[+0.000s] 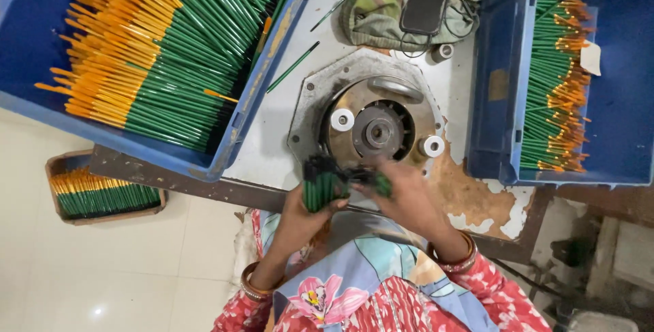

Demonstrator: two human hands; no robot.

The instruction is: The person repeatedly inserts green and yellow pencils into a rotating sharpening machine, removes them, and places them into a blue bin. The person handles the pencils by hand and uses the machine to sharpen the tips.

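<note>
Far left on the floor, a small brown box [102, 192] holds green brushes. Above it, a big blue crate [235, 131] on the tabletop [272, 155] is packed with green-handled, orange-tipped brushes [157, 53]. 2 loose brushes [293, 66] lie beside it. Left hand [306, 213], fingers wrapped tight, grips a bundle of green brushes [320, 185] at the near edge. Right hand [405, 196], fingers curled, pinches a few brush ends just beside the bundle. Behind both sits a round metal machine [371, 124] with 2 white rollers. Step looks like gathering or feeding the bundle at the machine; the bundle seems to need squaring up. Far right, a 2nd blue crate [504, 141] holds more brushes.
</note>
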